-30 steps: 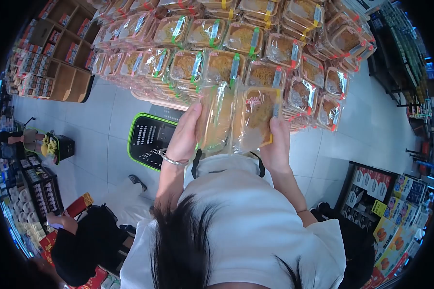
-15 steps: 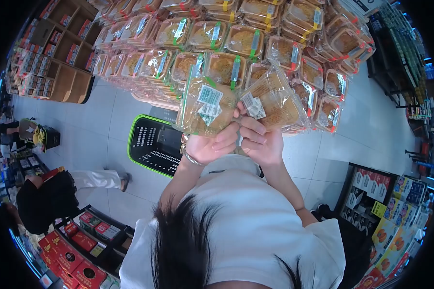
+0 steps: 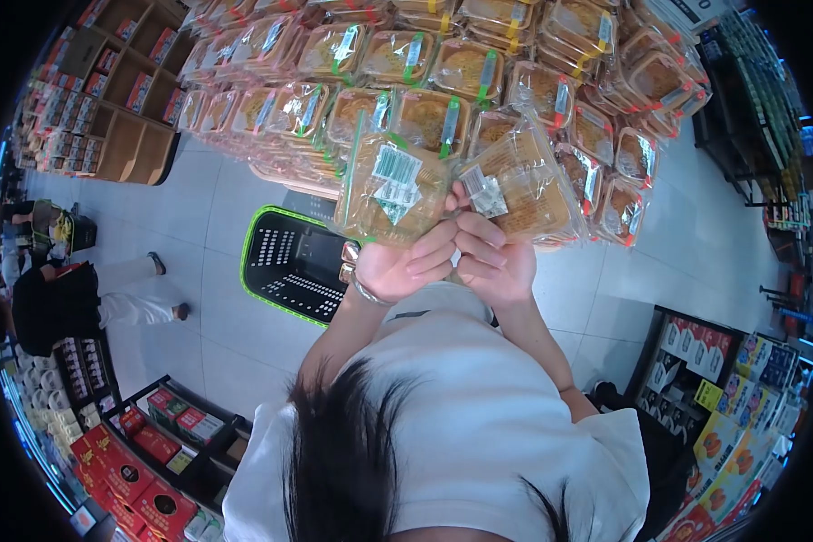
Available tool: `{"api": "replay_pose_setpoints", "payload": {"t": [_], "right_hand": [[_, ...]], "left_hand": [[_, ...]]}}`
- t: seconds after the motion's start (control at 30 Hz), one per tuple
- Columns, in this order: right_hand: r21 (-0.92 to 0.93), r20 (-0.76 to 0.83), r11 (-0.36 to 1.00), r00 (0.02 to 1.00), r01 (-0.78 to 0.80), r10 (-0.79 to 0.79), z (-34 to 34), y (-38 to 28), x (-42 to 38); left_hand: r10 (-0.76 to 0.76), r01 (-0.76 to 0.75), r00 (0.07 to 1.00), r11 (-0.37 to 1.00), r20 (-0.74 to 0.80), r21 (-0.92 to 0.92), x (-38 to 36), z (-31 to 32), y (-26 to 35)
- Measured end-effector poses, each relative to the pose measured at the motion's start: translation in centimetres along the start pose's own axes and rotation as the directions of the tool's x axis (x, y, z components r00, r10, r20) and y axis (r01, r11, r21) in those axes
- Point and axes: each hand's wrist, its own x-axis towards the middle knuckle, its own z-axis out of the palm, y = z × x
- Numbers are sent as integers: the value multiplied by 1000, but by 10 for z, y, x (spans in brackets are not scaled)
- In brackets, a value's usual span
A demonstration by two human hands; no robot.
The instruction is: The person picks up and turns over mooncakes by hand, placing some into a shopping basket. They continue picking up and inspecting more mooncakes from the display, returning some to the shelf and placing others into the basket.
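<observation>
In my left hand (image 3: 402, 269) is a clear-wrapped food package (image 3: 396, 197) with green edge strips, its barcode label facing me. My right hand (image 3: 499, 260) pinches the lower corner of a second wrapped food package (image 3: 531, 185), tilted to the right, with a barcode label and printed text toward me. Both hands are close together in front of my chest, the fingertips nearly touching. What the packages contain is hard to make out from this side. Right behind them rises a display of similar wrapped trays (image 3: 408, 117) with a golden-brown food inside.
A black shopping basket (image 3: 264, 309) with a green rim is low at my left. Wooden shelves (image 3: 135, 149) stand far left; red boxes (image 3: 126, 473) fill a rack at lower left. A person in dark clothing (image 3: 56, 307) is at left. Another product rack (image 3: 696, 366) stands right.
The person at left has moved farther left, legs now apart in a stride. My view has shifted slightly; both hands keep hold of the packages in nearly the same pose.
</observation>
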Motion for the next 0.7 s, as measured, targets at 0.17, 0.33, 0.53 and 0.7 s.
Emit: {"api": "replay_pose_setpoints", "payload": {"t": [0.17,0.33,0.53,0.7], "right_hand": [[-233,-44,971,997,50,-62,-2,-7,-13],[-736,-231,647,824,201,-518,6,-7,-23],[-971,131,-1,528,239,-839,14,-12,-21],[-973,139,-7,564,230,-814,25,-16,-23]], "left_hand": [[296,-191,926,904,-235,383,-13,10,5],[519,-269,786,776,-335,570,-25,32,25],[699,-92,661,435,-272,896,-21,56,23],[672,-89,685,462,-283,882,-25,59,25]]}}
